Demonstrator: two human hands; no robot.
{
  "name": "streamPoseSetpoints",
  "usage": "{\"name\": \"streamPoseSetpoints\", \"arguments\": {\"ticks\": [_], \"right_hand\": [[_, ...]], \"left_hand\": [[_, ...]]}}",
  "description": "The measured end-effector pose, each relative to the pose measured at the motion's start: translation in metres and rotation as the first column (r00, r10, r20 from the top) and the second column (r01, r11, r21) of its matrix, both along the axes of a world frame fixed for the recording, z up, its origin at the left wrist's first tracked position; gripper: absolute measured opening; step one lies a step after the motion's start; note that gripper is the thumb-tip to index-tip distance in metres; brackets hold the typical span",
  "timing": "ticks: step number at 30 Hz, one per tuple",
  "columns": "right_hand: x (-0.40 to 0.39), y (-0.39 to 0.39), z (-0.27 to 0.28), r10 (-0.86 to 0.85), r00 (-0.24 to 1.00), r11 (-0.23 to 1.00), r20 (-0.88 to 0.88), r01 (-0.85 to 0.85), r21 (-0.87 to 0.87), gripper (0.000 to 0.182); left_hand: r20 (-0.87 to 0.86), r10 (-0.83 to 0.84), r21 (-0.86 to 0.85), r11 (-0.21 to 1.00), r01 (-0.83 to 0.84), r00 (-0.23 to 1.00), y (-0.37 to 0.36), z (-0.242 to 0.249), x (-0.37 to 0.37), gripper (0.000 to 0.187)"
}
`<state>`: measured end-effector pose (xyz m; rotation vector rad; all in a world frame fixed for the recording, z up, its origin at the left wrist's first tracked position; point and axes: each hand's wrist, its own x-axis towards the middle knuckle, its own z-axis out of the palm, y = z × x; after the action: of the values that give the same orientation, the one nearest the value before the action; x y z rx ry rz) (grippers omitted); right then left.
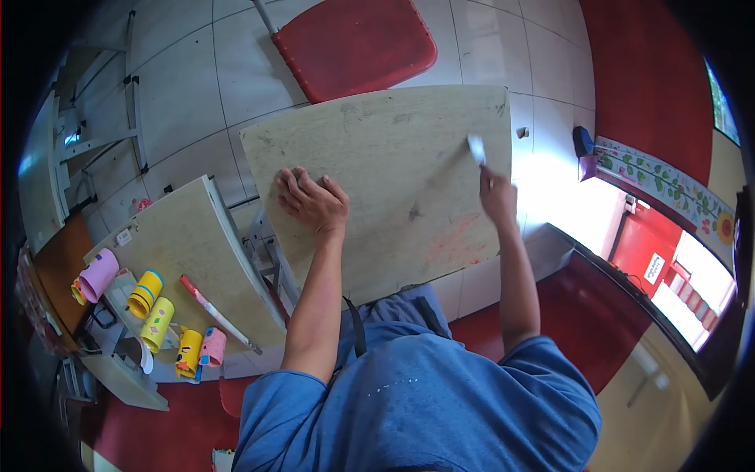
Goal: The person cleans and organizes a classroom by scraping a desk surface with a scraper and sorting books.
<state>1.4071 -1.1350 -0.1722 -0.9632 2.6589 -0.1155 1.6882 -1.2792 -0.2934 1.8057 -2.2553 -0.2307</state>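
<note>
A pale wooden tabletop [377,173] with dark scuffs and faint red marks lies in front of me. My left hand [313,200] rests palm down on its left part, fingers slightly bent and holding nothing. Toward the right edge, my right hand [498,195] is closed round the handle of a paintbrush [476,148]. The brush has a whitish flat head, a little blurred, pointing away from me over the far right part of the board.
A red chair [358,43] stands beyond the far edge. To the left, a second table [185,236] bears several decorated paper tubes [157,322] and a long red-and-white stick-like item [216,312]. White floor tiles [181,86] surround the tables. A bright doorway [582,208] is at right.
</note>
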Motion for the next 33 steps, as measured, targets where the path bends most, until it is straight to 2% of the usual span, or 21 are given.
{"name": "streamPoseSetpoints", "arguments": {"ticks": [1,2,3,4,7,9,12,15,17,19,22,24,26,28,30,31,33], "right_hand": [[-0.018,-0.024,-0.003,0.01,1.0,1.0,0.008,-0.01,0.027,0.03],[-0.041,-0.039,-0.019,0.069,0.996,0.998,-0.058,-0.07,-0.005,0.03],[-0.05,-0.058,-0.023,0.075,0.994,0.995,-0.077,-0.08,-0.067,0.029],[-0.042,-0.056,-0.019,0.086,0.995,0.995,-0.047,-0.089,-0.049,0.029],[0.024,-0.009,-0.01,0.118,0.993,0.991,0.015,-0.119,0.067,0.027],[0.077,0.012,-0.001,0.142,0.988,0.987,0.06,-0.146,0.07,0.029],[0.064,-0.05,-0.011,0.147,0.988,0.984,0.038,-0.15,0.097,0.031],[0.067,-0.134,-0.003,0.254,0.966,0.965,0.054,-0.25,-0.078,0.033],[0.095,-0.104,-0.02,0.413,0.911,0.91,-0.01,-0.412,0.043,0.037],[0.136,-0.054,-0.037,0.538,0.835,0.827,-0.116,-0.549,-0.12,0.038],[0.173,-0.089,-0.002,0.504,0.856,0.854,0.117,-0.514,0.079,0.04],[0.175,-0.147,-0.016,0.577,0.816,0.816,0.048,-0.572,-0.08,0.04],[0.183,-0.188,-0.02,0.614,0.789,0.78,0.028,-0.601,-0.174,0.041],[0.196,-0.17,-0.019,0.663,0.747,0.747,0.043,-0.659,-0.088,0.041],[0.212,-0.124,-0.015,0.691,0.722,0.723,0.044,-0.691,-0.001,0.041],[0.218,-0.109,-0.014,0.678,0.726,0.728,0.119,-0.685,0.03,0.041],[0.229,-0.129,-0.007,0.687,0.716,0.722,0.124,-0.692,-0.009,0.041]], "left_hand": [[-0.009,-0.007,0.003,1.0,0.007,1.0,-0.003,0.001,-0.002,0.057],[-0.014,-0.01,0.016,1.0,0.011,1.0,-0.004,0.004,-0.003,0.057],[-0.016,-0.008,0.03,1.0,0.009,1.0,-0.002,0.008,-0.001,0.056],[-0.009,-0.006,0.028,1.0,0.006,1.0,0.0,0.008,0.0,0.057],[-0.003,0.002,0.016,1.0,-0.002,1.0,-0.001,0.007,-0.002,0.059],[-0.015,0.011,0.025,1.0,-0.011,1.0,-0.001,0.007,-0.001,0.059],[-0.063,0.023,0.013,1.0,-0.023,0.998,0.0,0.009,-0.001,0.058],[-0.094,0.056,0.041,0.998,-0.053,0.994,-0.001,0.007,0.003,0.057],[-0.119,0.063,0.061,0.997,-0.056,0.991,-0.001,0.008,0.004,0.056],[-0.152,0.084,0.108,0.992,-0.068,0.985,0.002,0.008,0.004,0.058],[-0.194,0.116,0.13,0.987,-0.091,0.974,-0.001,0.003,0.005,0.06],[-0.265,0.118,0.167,0.983,-0.075,0.957,0.0,0.003,0.008,0.06],[-0.41,0.113,0.174,0.984,-0.044,0.905,0.01,0.009,0.018,0.052],[-0.526,0.026,0.137,0.989,0.054,0.85,0.005,0.003,0.042,0.045],[-0.623,-0.102,0.116,0.968,0.221,0.776,0.044,-0.012,0.082,0.038],[-0.57,-0.19,0.082,0.955,0.285,0.8,0.051,-0.009,0.098,0.036],[-0.447,-0.354,0.032,0.912,0.41,0.822,0.064,-0.004,0.117,0.031]]}}
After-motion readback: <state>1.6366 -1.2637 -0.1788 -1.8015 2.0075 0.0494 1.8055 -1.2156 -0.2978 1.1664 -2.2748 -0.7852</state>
